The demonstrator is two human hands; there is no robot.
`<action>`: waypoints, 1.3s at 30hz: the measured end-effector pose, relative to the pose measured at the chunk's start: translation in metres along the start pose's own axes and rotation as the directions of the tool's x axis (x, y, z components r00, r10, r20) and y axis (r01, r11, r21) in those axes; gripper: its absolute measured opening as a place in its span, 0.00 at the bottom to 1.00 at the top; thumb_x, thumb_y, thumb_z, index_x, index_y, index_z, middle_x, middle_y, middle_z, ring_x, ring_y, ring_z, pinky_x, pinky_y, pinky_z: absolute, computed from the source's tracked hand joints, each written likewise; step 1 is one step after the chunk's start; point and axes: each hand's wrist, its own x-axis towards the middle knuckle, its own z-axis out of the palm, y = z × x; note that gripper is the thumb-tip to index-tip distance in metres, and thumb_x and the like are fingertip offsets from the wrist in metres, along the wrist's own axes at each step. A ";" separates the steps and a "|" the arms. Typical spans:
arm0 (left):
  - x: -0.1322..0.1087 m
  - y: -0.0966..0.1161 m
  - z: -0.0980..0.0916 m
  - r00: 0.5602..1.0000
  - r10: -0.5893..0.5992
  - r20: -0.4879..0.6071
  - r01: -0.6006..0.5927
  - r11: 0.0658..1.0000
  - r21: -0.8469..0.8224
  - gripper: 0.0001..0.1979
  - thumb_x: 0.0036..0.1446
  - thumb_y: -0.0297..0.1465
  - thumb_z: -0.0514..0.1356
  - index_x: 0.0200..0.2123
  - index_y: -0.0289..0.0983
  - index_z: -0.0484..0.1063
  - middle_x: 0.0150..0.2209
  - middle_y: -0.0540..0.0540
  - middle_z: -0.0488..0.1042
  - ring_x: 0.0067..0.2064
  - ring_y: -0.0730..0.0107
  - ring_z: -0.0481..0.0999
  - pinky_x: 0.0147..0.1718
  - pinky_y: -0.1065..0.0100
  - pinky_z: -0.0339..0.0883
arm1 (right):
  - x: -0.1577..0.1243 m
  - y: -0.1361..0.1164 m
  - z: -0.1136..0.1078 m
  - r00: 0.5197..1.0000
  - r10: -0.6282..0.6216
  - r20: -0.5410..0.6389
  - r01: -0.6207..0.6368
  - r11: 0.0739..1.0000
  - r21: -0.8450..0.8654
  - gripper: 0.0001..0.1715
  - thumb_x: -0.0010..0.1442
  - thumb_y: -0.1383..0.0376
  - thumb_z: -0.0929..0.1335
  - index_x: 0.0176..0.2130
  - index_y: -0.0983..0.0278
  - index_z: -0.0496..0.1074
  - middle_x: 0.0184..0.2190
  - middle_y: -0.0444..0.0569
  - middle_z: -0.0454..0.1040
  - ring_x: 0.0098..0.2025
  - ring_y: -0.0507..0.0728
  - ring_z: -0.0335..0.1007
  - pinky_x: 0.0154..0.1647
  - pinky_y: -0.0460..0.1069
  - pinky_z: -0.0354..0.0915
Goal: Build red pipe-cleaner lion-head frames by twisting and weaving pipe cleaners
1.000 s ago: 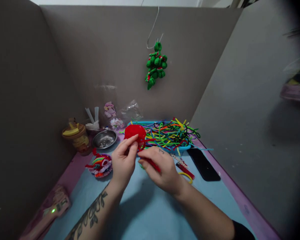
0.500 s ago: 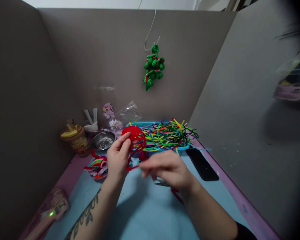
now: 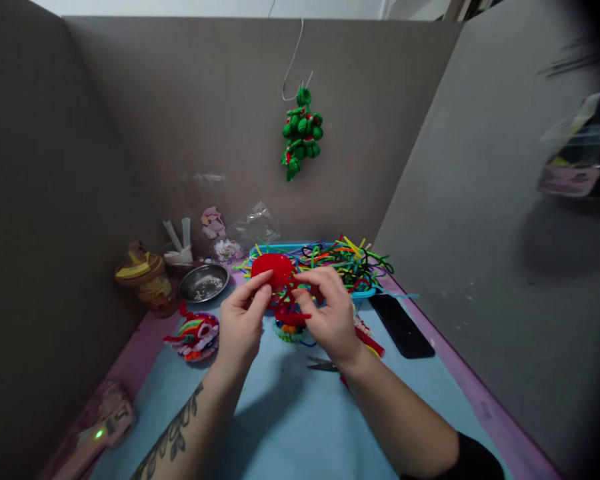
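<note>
My left hand [image 3: 243,323] pinches a rounded red piece [image 3: 273,268], which looks like felt or knit, between thumb and fingers above the mat. Thin red cords trail from its right side. At that side my right hand [image 3: 330,310] is closed, thumb and index finger on the cords; the exact contact is partly hidden. Below the hands lies a small multicoloured item [image 3: 290,332], partly covered by red strands. Scissors [image 3: 323,365] lie on the mat, their handles hidden under my right wrist. A red lion-head-like ornament [image 3: 195,335] rests left of my left hand.
Behind the hands stands a blue tray [image 3: 365,293] heaped with coloured cords [image 3: 350,263]. A black phone [image 3: 403,327] is at right. A steel bowl [image 3: 204,283], lidded cup [image 3: 153,283] and pink device [image 3: 113,420] are at left. Grey partitions [image 3: 220,100] enclose the table.
My right hand has moved up from the pulled-out cord to the right edge of the red piece. The multicoloured item below now shows more. The view has shifted slightly.
</note>
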 end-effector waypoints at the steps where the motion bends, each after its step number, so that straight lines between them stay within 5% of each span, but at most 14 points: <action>1: 0.000 0.000 0.000 1.000 0.004 0.006 -0.004 1.000 -0.003 0.14 0.51 0.36 0.65 0.42 0.39 0.79 0.37 0.47 0.81 0.34 0.72 0.78 0.36 0.74 0.71 | 0.000 -0.001 0.000 0.999 -0.048 -0.003 0.048 0.998 -0.047 0.06 0.59 0.67 0.67 0.39 0.60 0.72 0.36 0.48 0.71 0.41 0.56 0.68 0.41 0.52 0.67; 15: -0.004 0.001 0.005 0.996 -0.029 0.080 0.032 0.999 -0.034 0.14 0.49 0.36 0.66 0.41 0.38 0.80 0.36 0.45 0.81 0.34 0.69 0.79 0.36 0.70 0.73 | 0.003 0.004 -0.001 0.989 -0.147 0.020 0.147 0.961 -0.235 0.07 0.61 0.70 0.64 0.31 0.63 0.69 0.30 0.49 0.70 0.35 0.56 0.66 0.38 0.50 0.64; 22: -0.005 0.000 0.006 0.991 -0.073 0.115 0.089 0.986 -0.144 0.15 0.48 0.35 0.67 0.41 0.38 0.80 0.34 0.44 0.82 0.34 0.67 0.80 0.35 0.70 0.74 | 0.003 0.003 -0.001 0.998 -0.069 -0.004 0.067 0.982 -0.177 0.07 0.60 0.70 0.64 0.30 0.62 0.67 0.28 0.45 0.71 0.33 0.54 0.66 0.36 0.49 0.63; 39: -0.006 0.009 0.009 0.980 -0.164 0.114 0.187 0.953 -0.240 0.16 0.43 0.35 0.70 0.39 0.38 0.80 0.30 0.46 0.82 0.30 0.70 0.80 0.33 0.70 0.73 | 0.005 0.000 -0.009 0.977 -0.213 -0.020 0.203 0.955 -0.216 0.05 0.59 0.71 0.65 0.34 0.62 0.70 0.32 0.49 0.74 0.37 0.56 0.70 0.41 0.54 0.68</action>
